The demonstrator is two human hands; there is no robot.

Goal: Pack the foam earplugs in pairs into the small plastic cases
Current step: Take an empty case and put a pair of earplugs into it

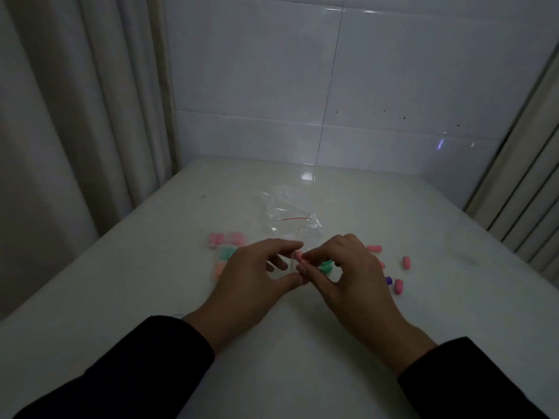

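My left hand (254, 273) holds a small clear plastic case (292, 264) between thumb and fingers; the case is hard to make out. My right hand (348, 267) pinches a pink foam earplug (299, 257) at the case's mouth. Under the right hand lie green earplugs (326, 266). To the right, loose pink earplugs (406, 263) and a purple one (388, 280) lie on the white table (302, 343). Left of my hands sit filled cases: pink pairs (225, 238), a green pair (227, 253), and an orange-pink one (220, 270), partly hidden by my left hand.
A crumpled clear plastic bag (290, 213) with a red seal line lies just behind my hands. A tiled wall (332, 101) closes the far side. Curtains (75, 116) hang along the left, and ribbed panels (529, 192) stand at the right edge.
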